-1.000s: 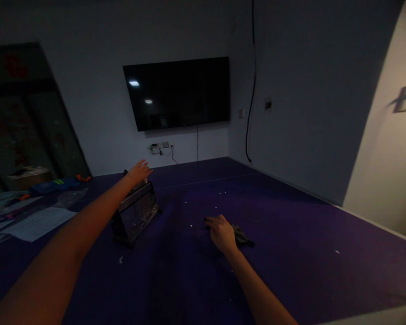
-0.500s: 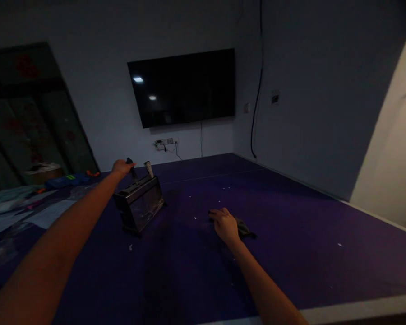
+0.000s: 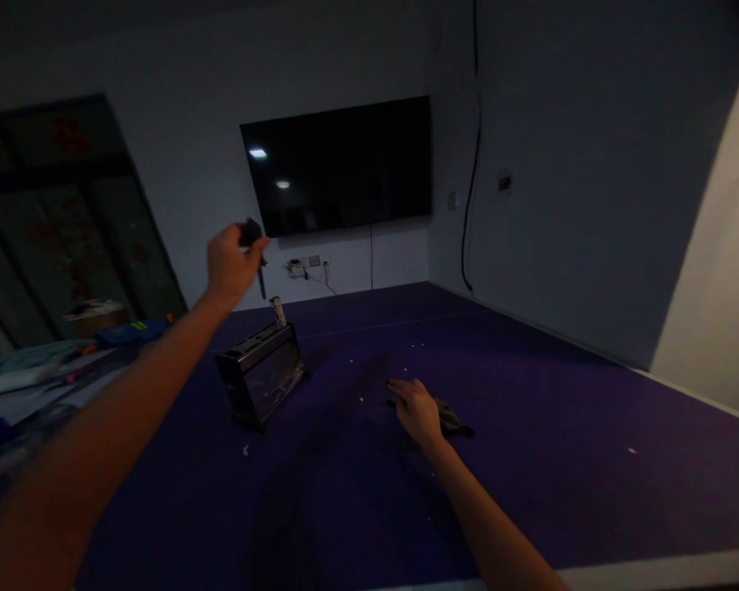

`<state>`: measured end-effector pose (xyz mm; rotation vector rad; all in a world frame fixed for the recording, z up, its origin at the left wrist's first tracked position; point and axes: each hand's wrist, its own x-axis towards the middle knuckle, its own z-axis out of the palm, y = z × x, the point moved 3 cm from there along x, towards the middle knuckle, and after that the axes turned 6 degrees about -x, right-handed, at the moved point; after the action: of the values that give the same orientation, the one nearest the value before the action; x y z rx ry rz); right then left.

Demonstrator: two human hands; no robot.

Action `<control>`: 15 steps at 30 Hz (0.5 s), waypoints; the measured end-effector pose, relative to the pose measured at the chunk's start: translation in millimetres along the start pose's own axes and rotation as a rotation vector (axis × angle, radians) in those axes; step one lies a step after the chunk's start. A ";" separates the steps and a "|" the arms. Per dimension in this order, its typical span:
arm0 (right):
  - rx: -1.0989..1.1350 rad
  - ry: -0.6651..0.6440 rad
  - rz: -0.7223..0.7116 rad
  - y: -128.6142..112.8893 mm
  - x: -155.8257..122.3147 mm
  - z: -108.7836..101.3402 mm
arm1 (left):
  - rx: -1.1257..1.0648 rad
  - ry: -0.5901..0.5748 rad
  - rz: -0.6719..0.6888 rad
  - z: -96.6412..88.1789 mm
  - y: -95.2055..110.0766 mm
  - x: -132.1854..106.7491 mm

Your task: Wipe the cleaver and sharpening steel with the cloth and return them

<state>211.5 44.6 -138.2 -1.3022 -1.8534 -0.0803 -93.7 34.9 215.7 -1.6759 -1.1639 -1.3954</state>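
Observation:
My left hand point(image 3: 231, 258) is raised above a black slotted knife block point(image 3: 264, 373), its fingers closed on a black-handled knife point(image 3: 262, 281). The narrow dark blade points down, clear of the slots; dim light and blur hide its exact shape. Another knife with a pale patterned handle point(image 3: 277, 310) stands in the block. Farther right, my right hand point(image 3: 415, 409) rests over a dark grey cloth point(image 3: 448, 417) on the purple table point(image 3: 530, 476). The palm hides part of the cloth, and the fingers bend around its left end.
Small white scraps point(image 3: 245, 450) dot the tabletop. Papers and folded cloths point(image 3: 30, 365) lie along the left side, near a round container point(image 3: 95, 316). A television point(image 3: 345, 164) hangs on the wall behind the table, above a socket with wires point(image 3: 314, 261). A black cable point(image 3: 471, 205) hangs farther right.
My left hand has lifted the black-handled knife up out of the block's slot. My right hand stays on the cloth. The view has shifted slightly.

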 end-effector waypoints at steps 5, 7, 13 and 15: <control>0.376 0.124 0.133 6.7 4.0 0.3 | -0.299 -0.157 0.640 6.1 103.1 -174.0; 0.616 0.148 0.240 8.5 6.7 2.4 | -0.428 -0.275 0.856 13.7 132.9 -245.0; 1.253 -0.153 0.679 -1.1 5.1 15.8 | -0.512 -0.389 0.908 46.8 169.0 -343.5; 1.426 -0.241 0.702 -8.6 3.6 14.9 | -0.490 -0.459 0.863 56.3 167.9 -349.9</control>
<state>195.4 50.7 -141.9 -0.7713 -0.9837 1.5114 70.1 -56.7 -128.7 -2.5074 -0.1752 -0.7730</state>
